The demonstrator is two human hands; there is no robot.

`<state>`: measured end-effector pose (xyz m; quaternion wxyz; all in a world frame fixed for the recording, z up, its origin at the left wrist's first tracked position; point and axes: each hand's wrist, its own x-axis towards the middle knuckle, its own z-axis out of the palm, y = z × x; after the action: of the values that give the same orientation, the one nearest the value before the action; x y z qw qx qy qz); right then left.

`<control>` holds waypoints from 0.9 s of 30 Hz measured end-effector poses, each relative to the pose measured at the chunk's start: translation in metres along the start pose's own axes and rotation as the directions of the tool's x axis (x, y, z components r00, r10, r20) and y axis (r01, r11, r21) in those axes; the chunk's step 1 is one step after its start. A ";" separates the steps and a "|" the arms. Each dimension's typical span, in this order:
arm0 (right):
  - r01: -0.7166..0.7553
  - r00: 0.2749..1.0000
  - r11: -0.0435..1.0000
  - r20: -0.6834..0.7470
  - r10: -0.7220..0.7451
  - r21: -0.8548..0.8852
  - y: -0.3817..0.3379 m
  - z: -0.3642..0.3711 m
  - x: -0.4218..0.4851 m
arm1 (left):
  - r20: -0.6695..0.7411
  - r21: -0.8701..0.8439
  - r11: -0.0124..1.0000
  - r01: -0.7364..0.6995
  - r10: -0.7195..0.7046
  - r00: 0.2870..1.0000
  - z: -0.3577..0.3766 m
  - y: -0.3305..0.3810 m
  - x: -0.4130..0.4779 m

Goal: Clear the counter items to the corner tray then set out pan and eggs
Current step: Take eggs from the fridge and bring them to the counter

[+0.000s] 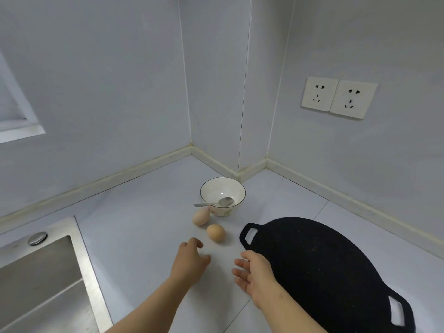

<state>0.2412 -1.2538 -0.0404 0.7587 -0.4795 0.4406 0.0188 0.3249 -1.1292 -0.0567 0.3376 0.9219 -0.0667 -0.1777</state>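
Two brown eggs lie on the pale counter: one (201, 217) touches the base of a white bowl (236, 188), the other (215, 232) sits a little nearer to me. A metal spoon (222, 202) rests in the bowl with its handle over the left rim. A flat black pan (319, 267) with a cut-out handle at each end lies on the right. My left hand (191, 259) hovers just short of the nearer egg, fingers loosely curled, holding nothing. My right hand (255, 273) is beside the pan's left edge, fingers spread, empty.
A steel sink (40, 282) with a round drain knob (37, 237) fills the lower left. The counter runs into a wall corner behind the bowl. Two white wall sockets (338, 97) sit on the right wall. A window edge shows far left.
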 end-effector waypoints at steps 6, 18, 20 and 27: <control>-0.003 1.000 1.000 0.002 0.003 -0.002 0.000 0.000 -0.003 | -0.006 -0.010 1.000 0.001 -0.001 1.000 -0.001 0.002 -0.004; -0.011 1.000 1.000 -0.023 0.011 -0.002 0.015 -0.023 -0.028 | -0.007 -0.106 0.994 -0.007 0.007 1.000 0.008 0.008 -0.047; 0.003 0.999 1.000 -0.044 -0.002 0.021 0.017 -0.028 -0.035 | -0.009 -0.124 0.991 -0.041 0.040 0.999 0.009 0.013 -0.055; 0.069 0.977 0.972 -0.214 -0.020 0.225 0.027 -0.065 -0.083 | 0.157 -0.196 0.962 -0.191 0.223 0.962 0.031 0.044 -0.086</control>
<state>0.1364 -1.2546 -0.0124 0.7588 -0.3970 0.5066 -0.1004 0.2337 -1.1605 -0.0257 0.4286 0.8562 -0.1767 -0.2279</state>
